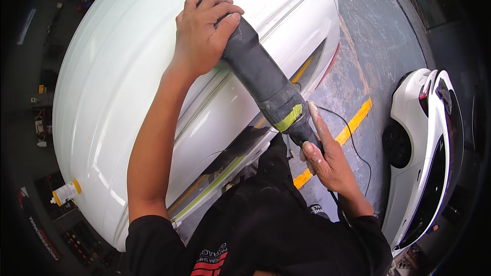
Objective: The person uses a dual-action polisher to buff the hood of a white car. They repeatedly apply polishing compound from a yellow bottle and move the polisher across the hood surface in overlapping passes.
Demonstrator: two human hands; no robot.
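A black corded car polisher (261,71) lies slantwise over the roof edge of a white car (117,71). My left hand (203,36) is closed over its front head, fingers curled across the top. The pad beneath the head is hidden, so contact with the roof cannot be seen. At the rear end, my right hand (331,166) grips the narrow handle, with one finger stretched along the body and pale residue on the fingers. A strip of yellow-green tape (290,118) wraps the polisher's body near that handle.
A white bottle with a yellow base (66,192) is at the roof's lower left. The black power cord (354,140) trails from the polisher across the grey floor (378,36), over a yellow painted line (355,121). Another white car (417,174) is parked at right.
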